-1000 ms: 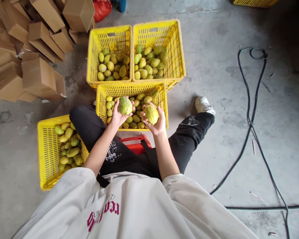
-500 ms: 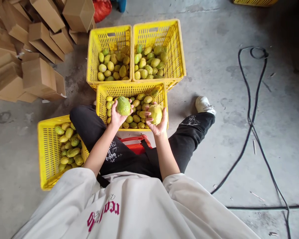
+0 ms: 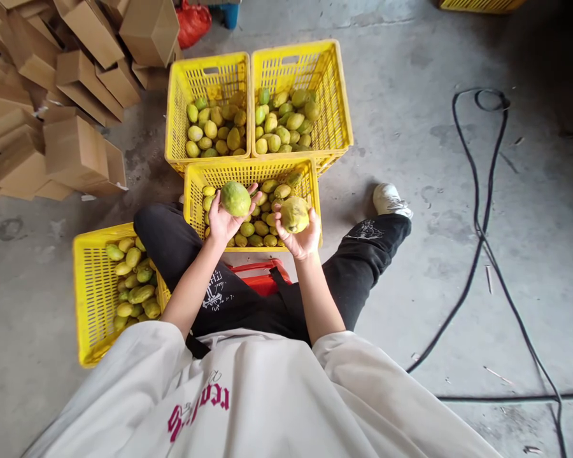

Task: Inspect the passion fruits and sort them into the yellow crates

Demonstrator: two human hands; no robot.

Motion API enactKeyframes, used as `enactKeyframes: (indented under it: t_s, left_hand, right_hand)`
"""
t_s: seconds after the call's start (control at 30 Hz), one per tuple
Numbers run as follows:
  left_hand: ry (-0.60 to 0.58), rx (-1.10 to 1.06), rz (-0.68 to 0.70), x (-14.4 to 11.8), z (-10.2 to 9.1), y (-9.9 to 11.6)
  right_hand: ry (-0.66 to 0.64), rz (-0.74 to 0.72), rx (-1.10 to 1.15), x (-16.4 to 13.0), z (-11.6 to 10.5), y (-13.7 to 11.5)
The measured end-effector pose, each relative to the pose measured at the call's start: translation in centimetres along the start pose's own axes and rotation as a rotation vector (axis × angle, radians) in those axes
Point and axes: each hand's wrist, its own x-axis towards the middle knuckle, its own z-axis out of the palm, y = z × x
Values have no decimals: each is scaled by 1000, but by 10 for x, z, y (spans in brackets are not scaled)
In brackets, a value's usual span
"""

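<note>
My left hand (image 3: 222, 222) holds a round green fruit (image 3: 235, 198) with a bumpy skin, papaya-like, resting on the palm and fingers. In my right hand (image 3: 305, 242), the fingers curl round a yellower fruit (image 3: 295, 215) with dark marks on its skin. Both hands are raised over the near yellow crate (image 3: 190, 210). Several smaller yellow-green oval fruits (image 3: 255, 240) lie inside it, partly hidden by my hands.
Two yellow crates (image 3: 251, 105) with more fruit stand side by side beyond the near one. Another yellow crate (image 3: 93, 292) sits at my left leg. Cardboard boxes (image 3: 76, 149) are heaped at the far left. A black cable (image 3: 475, 254) loops over the floor at right.
Both fruits have been turned in my hands, and the yellower one now shows a dark-marked side. Both hands stay over the near crate.
</note>
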Motion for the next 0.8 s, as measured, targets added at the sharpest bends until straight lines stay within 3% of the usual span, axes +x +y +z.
enactKeyframes:
  t_s: [0.13,0.23,0.57,0.67,0.8]
  left_hand:
    - [78,21,-17,6,-6,-3]
    - [54,25,-4,7,-7,-5]
    - [-51,-34,42,-4,5,-2]
    - [9,-58,37,1,-1,-3]
    - [93,-68,2,8,-8,-5]
  right_hand:
    - [-52,87,-39,1,-5,-1]
    - [-52,119,-69,1,-4,-2]
    - [-1,-43,-182,-9,13,-7]
    - [72,-59,-206,-9,13,-4]
    - [77,-38,-110,-1,8,4]
